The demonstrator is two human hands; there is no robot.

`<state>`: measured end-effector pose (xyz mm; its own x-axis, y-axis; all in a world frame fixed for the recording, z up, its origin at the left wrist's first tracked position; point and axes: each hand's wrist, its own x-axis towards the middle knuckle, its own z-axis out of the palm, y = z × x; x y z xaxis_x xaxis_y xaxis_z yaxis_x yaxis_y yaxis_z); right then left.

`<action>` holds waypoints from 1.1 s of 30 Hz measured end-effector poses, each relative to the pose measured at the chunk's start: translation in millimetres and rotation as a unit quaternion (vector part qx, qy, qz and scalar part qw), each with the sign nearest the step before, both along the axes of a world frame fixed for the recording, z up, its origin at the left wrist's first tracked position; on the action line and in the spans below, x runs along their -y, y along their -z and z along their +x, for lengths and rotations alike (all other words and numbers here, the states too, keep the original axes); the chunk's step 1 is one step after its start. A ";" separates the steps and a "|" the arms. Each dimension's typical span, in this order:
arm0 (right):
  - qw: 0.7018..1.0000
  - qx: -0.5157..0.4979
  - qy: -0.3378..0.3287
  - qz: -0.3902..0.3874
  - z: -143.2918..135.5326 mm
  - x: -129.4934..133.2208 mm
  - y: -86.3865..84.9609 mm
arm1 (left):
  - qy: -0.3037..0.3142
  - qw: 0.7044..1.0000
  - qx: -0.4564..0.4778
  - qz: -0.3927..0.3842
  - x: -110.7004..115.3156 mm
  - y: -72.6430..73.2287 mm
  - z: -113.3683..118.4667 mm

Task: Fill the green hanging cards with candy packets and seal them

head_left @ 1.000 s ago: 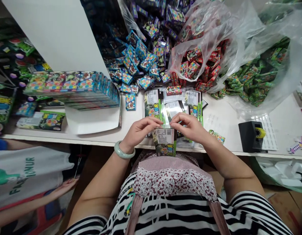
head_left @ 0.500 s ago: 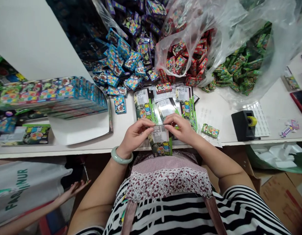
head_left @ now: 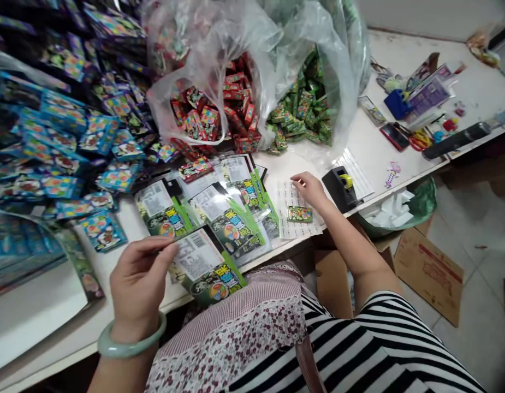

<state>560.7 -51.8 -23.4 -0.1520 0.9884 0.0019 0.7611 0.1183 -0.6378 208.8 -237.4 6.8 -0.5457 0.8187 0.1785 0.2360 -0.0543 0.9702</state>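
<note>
Left hand [head_left: 140, 278]: pinching the green-and-black flat printed packet [head_left: 203, 270] by its edge, at seven o'clock.
Right hand [head_left: 309, 188]: fingers loosely curled on the white label sheet [head_left: 291, 229], three o'clock, holding nothing.
Black tape dispenser [head_left: 338, 188]: just beside that hand.

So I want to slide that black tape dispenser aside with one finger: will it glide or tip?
The tape dispenser looks squat and wide-based, so it probably slides rather than tips. It sits near the table edge, partly on a label sheet, which might drag along.

1. A white bench [head_left: 383, 147] runs across the view, its far end cluttered with small items.
2. A pale tiled floor [head_left: 473, 273] lies at the right.
3. A flat cardboard box [head_left: 430, 275] rests on that floor, beside the bench.
</note>
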 end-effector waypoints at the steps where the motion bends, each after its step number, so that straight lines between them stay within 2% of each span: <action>1: 0.999 0.040 0.010 -0.001 7.3 -7.3 4.9 | 0.008 1.000 0.006 -0.011 0.5 -0.4 2.1; 5: 0.992 0.122 -0.012 -0.025 10.0 -19.7 20.9 | 0.014 0.999 0.015 -0.031 4.1 -5.1 6.3; 10: 0.994 0.103 -0.009 -0.017 4.7 -12.3 32.4 | 0.010 0.998 0.005 -0.057 5.0 -8.1 6.2; 12: 0.999 0.040 0.005 -0.011 9.9 -9.6 34.5 | 0.008 0.998 0.005 -0.057 4.5 -6.5 5.7; 14: 0.997 -0.062 0.031 -0.038 20.7 -9.2 33.0 | 0.011 0.998 -0.002 -0.056 4.7 -3.1 3.4; 16: 0.984 -0.150 0.061 -0.079 33.4 -10.1 25.5 | 0.024 0.998 -0.009 -0.058 5.5 1.6 -0.2; 18: 0.971 -0.206 0.070 -0.095 39.6 -8.9 10.0 | 0.049 0.997 -0.010 -0.057 6.4 6.0 -2.7; 20: 0.962 -0.258 0.020 -0.089 29.4 -2.3 -13.1 | 0.077 0.996 -0.013 -0.048 6.2 7.6 -0.9; 21: 0.953 -0.287 -0.033 -0.086 16.8 3.6 -26.8 | 0.093 0.995 -0.019 -0.039 5.5 6.9 2.0; 23: 0.930 -0.306 -0.178 -0.101 -21.0 19.7 -56.1 | 0.127 0.991 -0.038 -0.018 2.8 2.7 10.5; 25: 0.899 -0.283 -0.313 -0.120 -66.8 37.8 -83.3 | 0.156 0.986 -0.054 0.004 -0.4 -3.6 19.3; 27: 0.872 -0.248 -0.406 -0.116 -109.5 52.0 -102.4 | 0.177 0.982 -0.064 0.011 -2.1 -9.7 24.5; 30: 0.861 -0.182 -0.464 -0.101 -153.8 58.3 -110.7 | 0.191 0.979 -0.067 0.012 0.0 -15.2 24.4; 33: 0.858 -0.134 -0.484 -0.108 -173.1 53.1 -104.0 | 0.191 0.979 -0.061 0.025 3.7 -15.3 19.9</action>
<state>387.7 -105.0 80.5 -0.9250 0.3801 -0.0018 0.1949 0.4701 -0.8608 228.8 -241.1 22.0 -0.1740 0.9473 0.2690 0.3023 -0.2086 0.9301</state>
